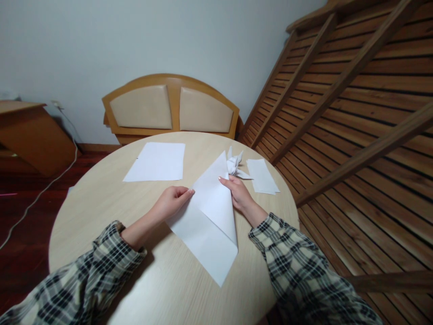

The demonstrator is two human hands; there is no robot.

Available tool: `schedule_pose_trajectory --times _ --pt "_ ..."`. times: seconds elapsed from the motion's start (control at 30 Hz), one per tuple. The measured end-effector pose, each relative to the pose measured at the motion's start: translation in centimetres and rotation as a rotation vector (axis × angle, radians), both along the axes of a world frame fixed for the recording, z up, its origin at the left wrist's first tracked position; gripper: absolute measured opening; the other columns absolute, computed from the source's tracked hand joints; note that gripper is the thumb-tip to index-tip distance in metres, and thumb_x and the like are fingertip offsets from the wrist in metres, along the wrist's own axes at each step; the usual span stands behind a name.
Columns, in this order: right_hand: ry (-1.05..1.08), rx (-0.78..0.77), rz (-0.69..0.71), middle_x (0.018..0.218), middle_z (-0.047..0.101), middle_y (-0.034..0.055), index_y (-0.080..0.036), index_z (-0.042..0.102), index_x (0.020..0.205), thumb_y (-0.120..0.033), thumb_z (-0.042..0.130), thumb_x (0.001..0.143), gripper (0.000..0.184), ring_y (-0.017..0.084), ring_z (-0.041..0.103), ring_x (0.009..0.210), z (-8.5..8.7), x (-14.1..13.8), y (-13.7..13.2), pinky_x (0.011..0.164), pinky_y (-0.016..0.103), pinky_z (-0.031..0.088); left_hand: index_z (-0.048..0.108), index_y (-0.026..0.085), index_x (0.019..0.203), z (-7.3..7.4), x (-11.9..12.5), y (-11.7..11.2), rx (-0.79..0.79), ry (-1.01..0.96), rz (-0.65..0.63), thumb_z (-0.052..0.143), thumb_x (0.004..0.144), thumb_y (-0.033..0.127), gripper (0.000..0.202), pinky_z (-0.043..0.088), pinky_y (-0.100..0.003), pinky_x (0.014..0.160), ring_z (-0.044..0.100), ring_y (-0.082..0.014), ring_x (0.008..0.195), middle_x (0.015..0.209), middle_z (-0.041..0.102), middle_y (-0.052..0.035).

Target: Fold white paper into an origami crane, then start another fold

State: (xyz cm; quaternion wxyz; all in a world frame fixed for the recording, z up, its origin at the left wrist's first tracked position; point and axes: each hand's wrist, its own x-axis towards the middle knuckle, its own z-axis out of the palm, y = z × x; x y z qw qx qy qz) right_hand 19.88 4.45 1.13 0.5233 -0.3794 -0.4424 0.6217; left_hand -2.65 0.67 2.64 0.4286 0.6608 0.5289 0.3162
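A white sheet of paper is folded over on itself, its right side curving round in a soft bend and one corner pointing toward me. My left hand pinches the sheet's left edge between thumb and finger. On the right side my right hand grips the folded part, thumb on top and fingers behind, partly hidden by the paper. Just beyond that hand lies a folded white paper crane, its points sticking out several ways.
All this is on a round wooden table. A stack of white paper lies at the far left, and cut paper strips at the right. Behind stand a padded headboard and a leaning slatted wooden frame.
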Motion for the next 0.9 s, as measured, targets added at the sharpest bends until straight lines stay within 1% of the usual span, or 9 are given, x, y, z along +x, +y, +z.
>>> schedule_pose_trajectory --times 0.07,0.17,0.3,0.37,0.43,0.57,0.67,0.77,0.9 --pt "0.013 0.023 -0.052 0.079 0.072 0.0034 -0.018 0.068 0.080 -0.048 0.081 0.064 0.036 0.019 0.065 0.075 0.0 0.1 0.2 0.076 0.034 0.050 0.057 0.019 0.061 -0.1 -0.1 0.1 0.016 0.013 0.002 0.054 0.082 0.052 0.040 0.025 -0.025 0.043 0.040 -0.0119 0.048 0.055 0.050 -0.0010" --pt "0.019 0.057 -0.108 0.079 0.071 0.0035 -0.019 0.067 0.076 -0.053 0.077 0.067 0.037 0.021 0.065 0.081 -0.2 0.1 0.5 0.079 0.034 0.049 0.055 0.019 0.059 -0.2 -0.4 0.3 0.027 0.038 -0.008 0.053 0.082 0.052 0.040 0.024 -0.025 0.043 0.039 -0.0117 0.048 0.054 0.047 0.0000" --pt "-0.037 0.100 -0.187 0.076 0.070 0.0023 -0.019 0.066 0.076 -0.054 0.074 0.068 0.037 0.022 0.064 0.085 -0.7 -0.1 0.5 0.080 0.035 0.049 0.053 0.020 0.057 -0.4 -0.5 0.5 0.024 0.036 -0.008 0.054 0.083 0.052 0.041 0.022 -0.025 0.042 0.036 -0.0111 0.046 0.051 0.043 0.0011" --pt "-0.053 0.119 -0.233 0.075 0.068 0.0017 -0.020 0.066 0.076 -0.055 0.074 0.068 0.037 0.021 0.063 0.085 -0.9 -0.2 0.6 0.080 0.034 0.049 0.054 0.020 0.057 -0.4 -0.5 0.5 0.021 0.034 -0.005 0.054 0.083 0.051 0.040 0.022 -0.025 0.043 0.036 -0.0112 0.046 0.051 0.044 0.0007" --pt "-0.057 0.131 -0.244 0.075 0.068 0.0017 -0.020 0.066 0.077 -0.055 0.073 0.069 0.037 0.021 0.063 0.085 -1.0 -0.2 0.6 0.080 0.034 0.049 0.054 0.020 0.058 -0.4 -0.5 0.5 0.032 0.035 -0.004 0.054 0.083 0.051 0.040 0.023 -0.026 0.043 0.036 -0.0114 0.047 0.052 0.046 0.0001" --pt "-0.012 0.102 -0.165 0.082 0.071 0.0032 -0.020 0.067 0.082 -0.056 0.074 0.069 0.039 0.022 0.064 0.089 -0.6 -0.2 0.5 0.082 0.035 0.049 0.054 0.020 0.060 -0.5 -0.6 0.6 0.119 0.037 0.001 0.053 0.085 0.050 0.039 0.026 -0.027 0.045 0.037 -0.0121 0.050 0.055 0.047 0.0001" --pt "0.025 0.043 -0.056 0.085 0.072 0.0045 -0.020 0.068 0.084 -0.057 0.075 0.069 0.040 0.022 0.065 0.090 -0.2 -0.3 0.1 0.082 0.035 0.050 0.056 0.020 0.062 -0.4 -0.8 0.7 0.204 0.058 0.018 0.051 0.087 0.048 0.038 0.029 -0.027 0.048 0.038 -0.0124 0.052 0.058 0.048 -0.0002" --pt "-0.005 -0.018 0.053 0.084 0.073 0.0056 -0.019 0.069 0.080 -0.056 0.076 0.070 0.039 0.021 0.066 0.082 -0.2 -0.5 -0.3 0.080 0.035 0.050 0.056 0.019 0.063 -0.1 -1.1 0.9 0.269 0.079 0.041 0.050 0.087 0.046 0.037 0.029 -0.027 0.049 0.039 -0.0130 0.054 0.060 0.050 -0.0010" --pt "-0.055 -0.019 0.074 0.078 0.072 0.0041 -0.018 0.070 0.075 -0.054 0.078 0.069 0.037 0.018 0.064 0.069 -0.5 -0.6 -0.4 0.074 0.034 0.050 0.060 0.018 0.065 0.1 -1.5 1.2 0.285 0.099 0.056 0.050 0.088 0.046 0.037 0.030 -0.027 0.050 0.040 -0.0129 0.054 0.060 0.049 -0.0006"
